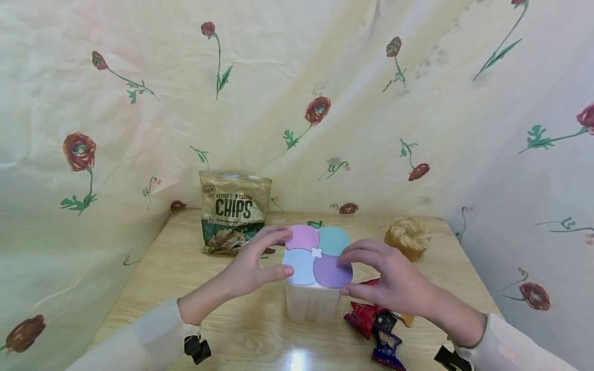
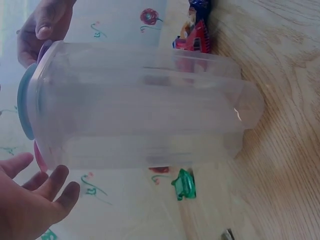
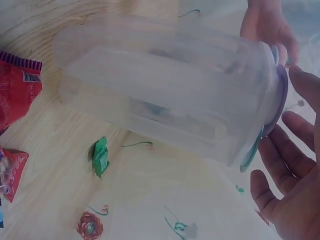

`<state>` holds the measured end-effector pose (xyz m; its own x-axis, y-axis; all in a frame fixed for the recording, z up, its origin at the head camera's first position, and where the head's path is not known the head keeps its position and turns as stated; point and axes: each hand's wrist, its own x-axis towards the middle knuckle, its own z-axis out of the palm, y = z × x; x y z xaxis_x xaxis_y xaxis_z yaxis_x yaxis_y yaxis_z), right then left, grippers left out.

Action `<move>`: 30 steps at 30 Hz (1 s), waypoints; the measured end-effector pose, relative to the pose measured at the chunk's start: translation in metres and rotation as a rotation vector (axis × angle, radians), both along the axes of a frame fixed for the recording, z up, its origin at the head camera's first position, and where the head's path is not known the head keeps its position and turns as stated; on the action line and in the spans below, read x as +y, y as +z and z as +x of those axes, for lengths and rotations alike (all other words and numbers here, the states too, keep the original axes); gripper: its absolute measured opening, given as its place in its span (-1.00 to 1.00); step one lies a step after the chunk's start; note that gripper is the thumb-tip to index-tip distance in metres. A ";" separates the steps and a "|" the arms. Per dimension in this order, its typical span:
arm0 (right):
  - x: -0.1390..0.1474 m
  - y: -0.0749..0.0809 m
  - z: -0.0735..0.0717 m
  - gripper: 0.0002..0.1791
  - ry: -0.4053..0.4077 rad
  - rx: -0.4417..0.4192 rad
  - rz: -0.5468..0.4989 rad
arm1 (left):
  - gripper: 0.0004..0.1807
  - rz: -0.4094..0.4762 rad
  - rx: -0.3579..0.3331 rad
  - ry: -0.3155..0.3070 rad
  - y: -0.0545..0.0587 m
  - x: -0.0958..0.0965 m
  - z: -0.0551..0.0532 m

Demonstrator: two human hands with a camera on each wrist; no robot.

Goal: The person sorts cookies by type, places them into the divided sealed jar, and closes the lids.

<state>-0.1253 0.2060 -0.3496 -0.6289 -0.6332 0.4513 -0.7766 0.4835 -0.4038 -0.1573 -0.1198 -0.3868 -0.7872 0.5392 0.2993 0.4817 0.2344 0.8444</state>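
Head view: your left hand (image 1: 252,265) and right hand (image 1: 392,273) flank the four-colour lid (image 1: 316,253) on the translucent plastic container (image 1: 312,305), fingers apart, spacing presumably set by lid width. Container stands upright on the desk (image 1: 241,335), likely for stability; chips bag (image 1: 235,212) behind-left of it.

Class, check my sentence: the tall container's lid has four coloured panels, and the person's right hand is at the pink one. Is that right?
Not quite: the head view shows the right hand at the purple panel, not the pink panel. The lid does have four coloured panels.
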 end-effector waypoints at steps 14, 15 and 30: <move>0.005 -0.005 -0.004 -0.65 0.037 -0.027 0.010 | -0.17 -0.058 -0.030 0.024 0.002 0.000 -0.004; 0.005 -0.005 -0.004 -0.65 0.038 -0.033 0.011 | -0.17 -0.058 -0.035 0.021 0.002 0.000 -0.005; 0.001 -0.015 -0.020 -0.70 0.191 0.265 -0.133 | -0.19 -0.035 -0.082 -0.003 0.003 -0.001 -0.007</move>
